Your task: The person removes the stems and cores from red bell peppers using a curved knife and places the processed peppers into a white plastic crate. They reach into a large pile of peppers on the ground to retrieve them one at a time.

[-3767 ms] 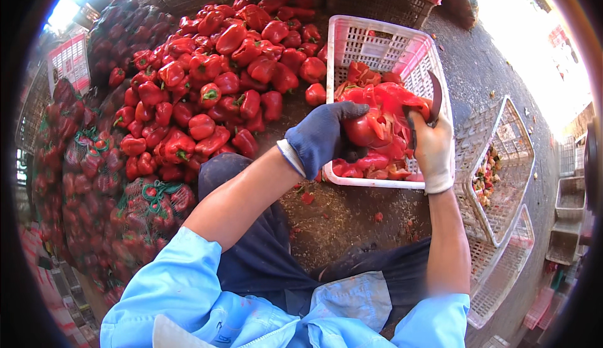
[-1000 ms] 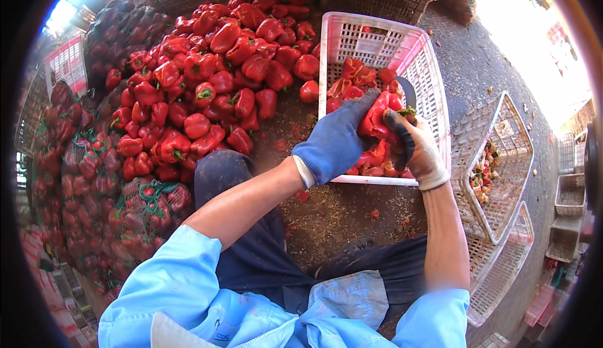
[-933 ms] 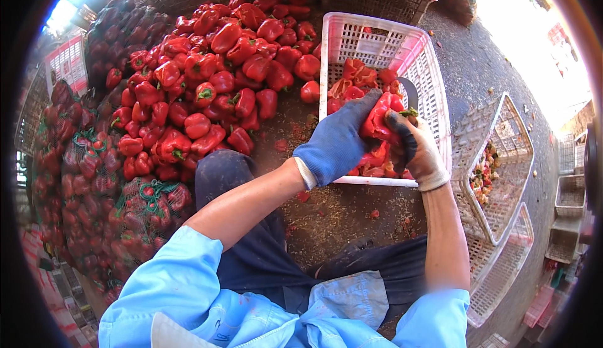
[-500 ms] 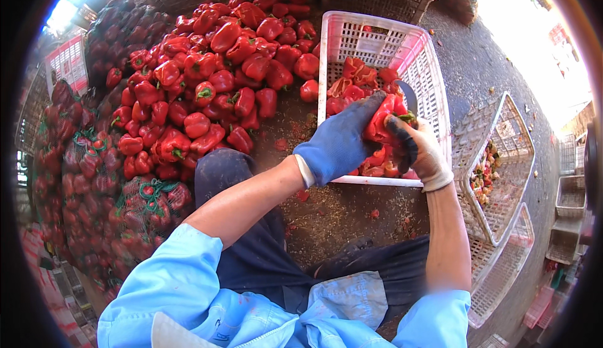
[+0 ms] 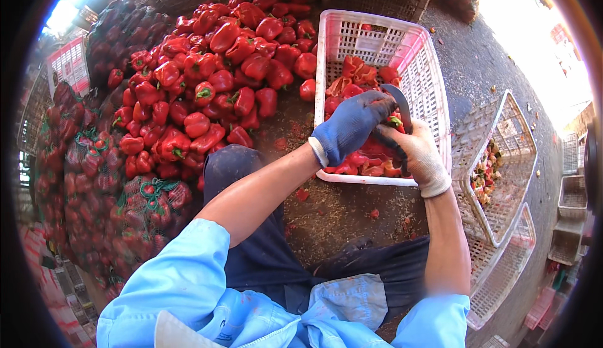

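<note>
My left hand (image 5: 353,125), in a blue glove with a dark fingertip area, is closed around a red bell pepper (image 5: 395,122). Only a bit of red flesh and the green stem show between the hands. My right hand (image 5: 419,155), in a white glove with dark fingers, is closed beside it. A curved knife (image 5: 401,101) juts up from between the hands, its blade against the pepper; its handle is hidden, seemingly in the right hand. Both hands hang over a white plastic crate (image 5: 370,179) that holds cut red pepper pieces (image 5: 358,73).
A big heap of whole red peppers (image 5: 207,90) lies left of the crate. Net sacks of peppers (image 5: 94,184) stand farther left. A tilted crate (image 5: 502,222) with pepper cores (image 5: 486,173) is at the right. Scraps and seeds litter the ground before my legs.
My left hand has shifted slightly right and turned over the pepper, covering more of it. The blade has swung up and left into fuller view.
</note>
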Tool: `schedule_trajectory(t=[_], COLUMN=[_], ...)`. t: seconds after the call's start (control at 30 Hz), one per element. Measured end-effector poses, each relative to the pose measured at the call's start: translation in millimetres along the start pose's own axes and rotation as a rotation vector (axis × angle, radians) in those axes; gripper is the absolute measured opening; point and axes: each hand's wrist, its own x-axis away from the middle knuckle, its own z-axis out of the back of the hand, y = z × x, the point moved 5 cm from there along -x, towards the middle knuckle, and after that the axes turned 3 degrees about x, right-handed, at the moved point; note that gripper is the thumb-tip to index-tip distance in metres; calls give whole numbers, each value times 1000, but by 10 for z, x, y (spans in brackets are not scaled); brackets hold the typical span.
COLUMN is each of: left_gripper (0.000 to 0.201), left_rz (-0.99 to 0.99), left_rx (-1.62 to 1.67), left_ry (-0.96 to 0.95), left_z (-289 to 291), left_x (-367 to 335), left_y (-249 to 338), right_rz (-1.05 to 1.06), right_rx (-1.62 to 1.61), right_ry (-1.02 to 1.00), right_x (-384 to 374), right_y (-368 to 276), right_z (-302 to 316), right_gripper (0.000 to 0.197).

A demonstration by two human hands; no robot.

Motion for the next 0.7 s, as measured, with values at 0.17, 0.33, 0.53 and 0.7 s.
schedule_trajectory(t=[0.17,0.33,0.53,0.7], left_gripper=[26,25,24,21], left_rz=[269,97,77,187], left_rx=[183,-247,-233,-260], left_ry=[102,198,373,352], left_z=[-43,30,74,109], left_x=[-12,23,45,85], left_y=[-94,-220,-318,-469], right_rz=[262,451,619,237], right_rx=[87,395,517,-116], right_ry=[-41,-19,125,-2], right_x=[51,-27,-146,-266], right_y=[-85,-136,-8,114], right_z=[0,-52,-104,-82], right_gripper=[28,22,29,30])
